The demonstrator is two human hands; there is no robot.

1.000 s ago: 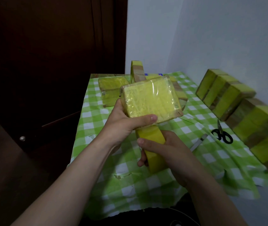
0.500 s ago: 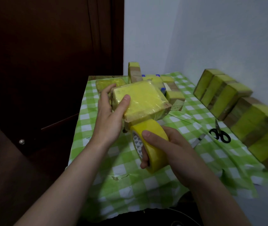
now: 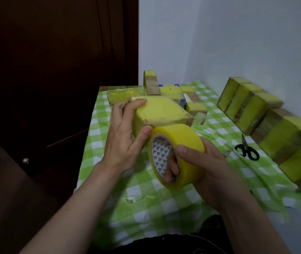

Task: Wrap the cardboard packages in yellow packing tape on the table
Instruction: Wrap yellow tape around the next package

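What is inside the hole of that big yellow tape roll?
The big yellow tape roll has fingers of the right hand curled through its hole, against a white lining printed with dark triangles. They hide part of it.

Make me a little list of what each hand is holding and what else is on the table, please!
Left hand: grips the yellow-taped package, lifted off the table
Right hand: holds the tape roll, fingers through its core, thumb outside
Scissors: black handles, lying on the tablecloth, right side
Row of packages: yellow and brown, lined up along the right wall
Pile of packages: at the table's far end
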